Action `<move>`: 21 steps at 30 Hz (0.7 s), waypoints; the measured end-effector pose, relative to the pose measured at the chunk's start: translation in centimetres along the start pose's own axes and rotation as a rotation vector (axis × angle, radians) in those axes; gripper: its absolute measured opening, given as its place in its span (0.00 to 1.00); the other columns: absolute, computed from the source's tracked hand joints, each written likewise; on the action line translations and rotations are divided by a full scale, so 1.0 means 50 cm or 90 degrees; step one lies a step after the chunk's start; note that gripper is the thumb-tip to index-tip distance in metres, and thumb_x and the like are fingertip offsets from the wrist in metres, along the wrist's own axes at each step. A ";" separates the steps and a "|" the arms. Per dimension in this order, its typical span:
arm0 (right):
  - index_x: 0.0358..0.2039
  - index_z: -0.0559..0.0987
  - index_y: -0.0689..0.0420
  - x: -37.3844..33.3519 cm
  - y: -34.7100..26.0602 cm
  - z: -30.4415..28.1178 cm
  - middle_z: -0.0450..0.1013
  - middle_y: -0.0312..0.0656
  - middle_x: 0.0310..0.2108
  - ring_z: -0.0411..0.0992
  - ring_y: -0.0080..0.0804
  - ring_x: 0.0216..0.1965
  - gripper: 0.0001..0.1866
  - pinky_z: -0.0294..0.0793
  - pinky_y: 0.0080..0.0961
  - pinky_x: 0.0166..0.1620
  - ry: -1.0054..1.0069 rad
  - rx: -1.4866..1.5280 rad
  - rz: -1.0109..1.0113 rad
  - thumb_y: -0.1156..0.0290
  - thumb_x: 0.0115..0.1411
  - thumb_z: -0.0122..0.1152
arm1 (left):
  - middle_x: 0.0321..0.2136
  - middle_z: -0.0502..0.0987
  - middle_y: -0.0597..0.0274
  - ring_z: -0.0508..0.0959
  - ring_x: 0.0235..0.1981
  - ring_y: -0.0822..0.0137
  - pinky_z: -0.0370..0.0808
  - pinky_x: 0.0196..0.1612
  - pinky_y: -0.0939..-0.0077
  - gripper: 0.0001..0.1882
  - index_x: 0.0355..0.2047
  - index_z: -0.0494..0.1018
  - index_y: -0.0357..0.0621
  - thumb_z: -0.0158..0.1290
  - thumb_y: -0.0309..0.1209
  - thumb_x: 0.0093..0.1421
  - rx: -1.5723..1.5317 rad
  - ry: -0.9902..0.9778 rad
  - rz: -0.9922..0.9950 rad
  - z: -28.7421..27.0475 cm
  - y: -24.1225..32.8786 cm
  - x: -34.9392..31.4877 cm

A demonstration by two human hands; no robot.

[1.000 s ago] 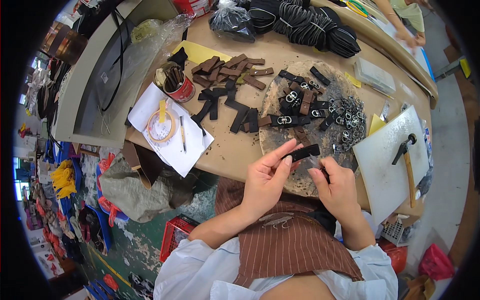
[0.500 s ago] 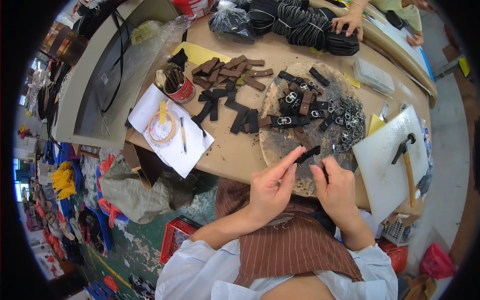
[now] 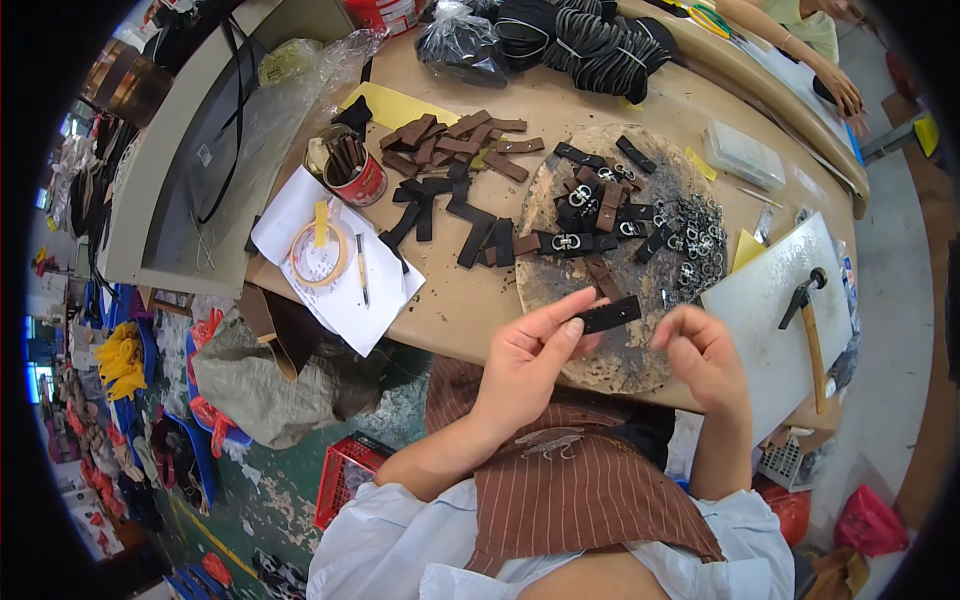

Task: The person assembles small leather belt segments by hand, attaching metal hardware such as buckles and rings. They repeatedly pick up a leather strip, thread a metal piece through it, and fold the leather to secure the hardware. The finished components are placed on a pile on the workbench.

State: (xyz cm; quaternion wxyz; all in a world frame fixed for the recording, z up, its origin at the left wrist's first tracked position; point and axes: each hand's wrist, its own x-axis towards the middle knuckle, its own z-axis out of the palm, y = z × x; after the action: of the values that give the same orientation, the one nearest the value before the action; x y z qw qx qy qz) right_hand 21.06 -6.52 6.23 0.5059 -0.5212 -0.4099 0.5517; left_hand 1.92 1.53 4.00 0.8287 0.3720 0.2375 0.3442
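Between the thumb and fingers of my left hand [image 3: 535, 355] is a short black strap [image 3: 610, 315] with small holes, held flat above the near part of a round worn block [image 3: 640, 360]. My right hand [image 3: 703, 358] is apart from it, just to the right, with fingers curled in; whatever they may hold is hidden. On the block lie black and brown straps, some with silver metal buckles [image 3: 566, 242]. A heap of small metal rings and clasps [image 3: 697, 240] covers the block's right side. Loose brown straps [image 3: 468, 140] and black straps [image 3: 470, 235] lie on the table left of the block.
A hammer [image 3: 815, 340] rests on a white slab [image 3: 770, 330] at right. At left are a red can [image 3: 362, 188], white paper [image 3: 345, 300], a tape roll [image 3: 318, 262] and a pen-like tool [image 3: 363, 270]. Bundled black cords [image 3: 600, 50] lie at the back; a co-worker's hand [image 3: 842, 95] is far right.
My right hand has come away from the strap and moved right. The strap now shows its flat face. The co-worker's hand has left the cords, and the rightmost black bundle is gone from there.
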 end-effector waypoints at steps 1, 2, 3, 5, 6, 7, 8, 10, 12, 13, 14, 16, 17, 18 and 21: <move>0.31 0.72 0.60 0.002 0.005 0.010 0.57 0.25 0.11 0.51 0.11 0.11 0.15 0.49 0.13 0.15 0.105 -0.130 -0.096 0.59 0.61 0.50 | 0.47 0.71 0.54 0.71 0.45 0.75 0.70 0.46 0.82 0.17 0.53 0.64 0.34 0.42 0.22 0.62 0.030 -0.001 0.014 0.002 -0.002 0.000; 0.33 0.73 0.61 0.008 0.007 0.019 0.58 0.24 0.12 0.52 0.10 0.12 0.13 0.49 0.11 0.16 0.122 -0.064 -0.070 0.63 0.61 0.52 | 0.47 0.71 0.55 0.71 0.43 0.77 0.70 0.44 0.84 0.18 0.53 0.64 0.35 0.42 0.22 0.62 0.060 -0.002 0.029 0.005 -0.005 -0.001; 0.33 0.74 0.62 0.014 0.012 0.023 0.58 0.24 0.12 0.52 0.10 0.12 0.13 0.49 0.11 0.16 0.086 0.013 -0.026 0.62 0.60 0.52 | 0.47 0.72 0.56 0.71 0.40 0.80 0.70 0.42 0.86 0.18 0.53 0.64 0.35 0.42 0.22 0.62 0.090 -0.003 0.043 0.007 -0.007 -0.002; 0.34 0.75 0.62 0.025 0.021 0.029 0.58 0.24 0.12 0.52 0.09 0.12 0.14 0.49 0.11 0.16 0.016 0.166 0.063 0.62 0.60 0.53 | 0.47 0.72 0.58 0.70 0.35 0.84 0.68 0.37 0.90 0.18 0.53 0.64 0.36 0.42 0.22 0.62 0.133 -0.011 0.045 0.013 -0.006 -0.007; 0.33 0.76 0.62 0.026 0.022 0.034 0.59 0.23 0.12 0.52 0.09 0.12 0.14 0.48 0.11 0.15 0.020 0.181 0.079 0.62 0.60 0.54 | 0.47 0.72 0.60 0.69 0.33 0.86 0.67 0.34 0.92 0.18 0.53 0.65 0.36 0.42 0.22 0.62 0.155 -0.015 0.046 0.015 -0.006 -0.009; 0.33 0.77 0.62 0.027 0.023 0.035 0.60 0.24 0.12 0.52 0.08 0.13 0.14 0.49 0.11 0.16 0.016 0.195 0.093 0.63 0.60 0.54 | 0.46 0.72 0.61 0.67 0.31 0.87 0.65 0.32 0.93 0.18 0.53 0.65 0.36 0.42 0.22 0.62 0.162 -0.013 0.046 0.012 -0.009 -0.009; 0.33 0.77 0.62 0.026 0.023 0.037 0.60 0.24 0.12 0.52 0.08 0.13 0.13 0.49 0.10 0.16 0.012 0.209 0.108 0.63 0.60 0.54 | 0.46 0.72 0.62 0.65 0.29 0.88 0.64 0.30 0.94 0.18 0.53 0.65 0.36 0.42 0.22 0.62 0.169 -0.012 0.047 0.008 -0.014 -0.009; 0.31 0.77 0.62 0.024 0.021 0.043 0.60 0.25 0.12 0.53 0.09 0.13 0.11 0.50 0.11 0.16 0.017 0.175 0.115 0.66 0.59 0.54 | 0.45 0.73 0.63 0.65 0.28 0.89 0.64 0.30 0.94 0.18 0.53 0.65 0.36 0.43 0.22 0.62 0.162 -0.012 0.031 0.003 -0.016 -0.009; 0.27 0.76 0.61 0.022 0.014 0.052 0.61 0.26 0.12 0.53 0.10 0.14 0.08 0.52 0.13 0.17 0.035 0.079 0.100 0.69 0.57 0.55 | 0.43 0.74 0.63 0.68 0.29 0.88 0.67 0.32 0.93 0.17 0.52 0.65 0.36 0.43 0.22 0.62 0.135 -0.015 -0.001 0.000 -0.013 -0.011; 0.26 0.75 0.62 0.018 0.015 0.053 0.61 0.28 0.11 0.54 0.11 0.14 0.07 0.52 0.14 0.17 0.051 -0.030 0.045 0.71 0.56 0.55 | 0.43 0.73 0.60 0.70 0.34 0.82 0.69 0.37 0.88 0.17 0.52 0.65 0.35 0.43 0.23 0.62 0.116 -0.019 -0.039 0.000 -0.010 -0.009; 0.24 0.73 0.62 0.015 0.016 0.053 0.61 0.29 0.11 0.54 0.12 0.14 0.07 0.53 0.15 0.17 0.066 -0.140 -0.011 0.72 0.55 0.55 | 0.44 0.73 0.57 0.72 0.38 0.77 0.71 0.42 0.82 0.17 0.52 0.65 0.35 0.44 0.24 0.62 0.096 -0.022 -0.077 -0.002 -0.005 -0.004; 0.19 0.67 0.62 0.015 0.005 0.056 0.59 0.34 0.11 0.55 0.15 0.15 0.09 0.55 0.19 0.18 0.091 -0.285 -0.067 0.76 0.52 0.55 | 0.43 0.73 0.54 0.75 0.42 0.72 0.73 0.47 0.77 0.17 0.51 0.65 0.34 0.45 0.25 0.61 0.068 -0.029 -0.139 -0.007 0.001 0.003; 0.18 0.67 0.62 0.015 0.003 0.057 0.59 0.34 0.11 0.54 0.15 0.15 0.09 0.55 0.19 0.18 0.091 -0.299 -0.073 0.76 0.52 0.55 | 0.42 0.74 0.54 0.75 0.41 0.72 0.74 0.46 0.77 0.17 0.51 0.66 0.35 0.46 0.25 0.61 0.059 -0.032 -0.162 -0.011 0.002 0.007; 0.18 0.67 0.62 0.015 0.001 0.057 0.58 0.34 0.10 0.54 0.15 0.15 0.09 0.55 0.19 0.18 0.090 -0.313 -0.080 0.76 0.52 0.55 | 0.41 0.74 0.54 0.76 0.39 0.71 0.74 0.45 0.78 0.17 0.50 0.66 0.35 0.46 0.26 0.61 0.050 -0.035 -0.186 -0.015 0.004 0.011; 0.17 0.67 0.62 0.015 0.003 0.056 0.57 0.35 0.10 0.54 0.15 0.15 0.10 0.55 0.20 0.17 0.099 -0.302 -0.079 0.76 0.52 0.55 | 0.38 0.76 0.54 0.77 0.36 0.72 0.75 0.43 0.78 0.16 0.48 0.68 0.35 0.49 0.26 0.59 0.079 -0.088 -0.236 -0.031 0.009 0.024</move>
State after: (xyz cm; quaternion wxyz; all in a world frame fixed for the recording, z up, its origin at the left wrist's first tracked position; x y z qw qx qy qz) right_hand 18.32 -5.61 6.32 0.4320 -0.6400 -0.5191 0.3666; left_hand 1.51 3.35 3.23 0.8677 0.3948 0.2655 0.1439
